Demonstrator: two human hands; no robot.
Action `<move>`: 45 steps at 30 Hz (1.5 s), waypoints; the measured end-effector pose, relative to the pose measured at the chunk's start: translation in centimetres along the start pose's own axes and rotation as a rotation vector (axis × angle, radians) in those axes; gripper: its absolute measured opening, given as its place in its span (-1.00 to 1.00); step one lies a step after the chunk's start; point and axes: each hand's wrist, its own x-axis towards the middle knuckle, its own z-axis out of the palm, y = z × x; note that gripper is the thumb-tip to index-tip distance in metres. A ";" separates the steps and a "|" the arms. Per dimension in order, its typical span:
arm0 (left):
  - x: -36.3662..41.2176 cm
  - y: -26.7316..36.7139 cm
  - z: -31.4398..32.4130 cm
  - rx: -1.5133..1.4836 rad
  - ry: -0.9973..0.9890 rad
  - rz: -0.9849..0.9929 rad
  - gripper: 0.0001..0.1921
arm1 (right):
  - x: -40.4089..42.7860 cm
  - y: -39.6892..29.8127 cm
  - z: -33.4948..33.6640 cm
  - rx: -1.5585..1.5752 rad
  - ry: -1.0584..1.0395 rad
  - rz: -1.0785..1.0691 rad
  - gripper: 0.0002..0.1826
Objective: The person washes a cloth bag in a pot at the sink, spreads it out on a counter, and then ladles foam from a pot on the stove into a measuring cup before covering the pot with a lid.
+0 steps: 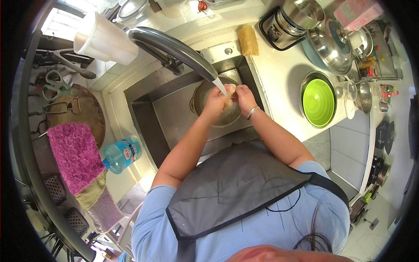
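Observation:
Water runs from a dark metal faucet [183,49] onto my two hands, which are close together over a round metal pot [199,95] in the stainless steel sink [173,114]. My left hand [214,103] is curled around a small pale, pinkish item [230,89], which I cannot name. My right hand [245,98], with a silver bangle at its wrist, touches the other side of that item with bent fingers. The pot seems to hold cloudy water, partly hidden by my hands and forearms.
Right of the sink lie a yellowish sponge-like block [248,40] and a green bowl [318,102] nested in a metal one. A lidded pan [329,49] stands behind. At left are a plastic bottle [121,154], a pink cloth [76,154] and a round wooden board [88,114].

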 end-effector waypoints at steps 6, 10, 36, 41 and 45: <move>2.0 -2.7 -0.8 0.140 0.081 0.136 -0.64 | -1.7 -0.3 0.1 0.128 -0.244 0.280 -0.78; 2.1 -1.5 -2.7 0.524 0.035 0.032 -0.60 | -0.9 -1.2 -0.4 0.242 0.053 0.085 -0.80; 0.3 1.0 -6.8 0.857 -0.099 -0.154 -0.65 | 2.7 -4.8 0.4 -0.638 0.092 -0.346 -0.55; 1.0 2.1 -6.7 0.913 0.198 0.155 -0.71 | -0.6 -4.9 3.5 -0.442 -0.091 -0.211 -0.62; 0.6 1.6 -3.7 0.280 0.314 0.080 -0.76 | -2.8 -3.5 5.6 -0.172 -0.236 0.076 -0.59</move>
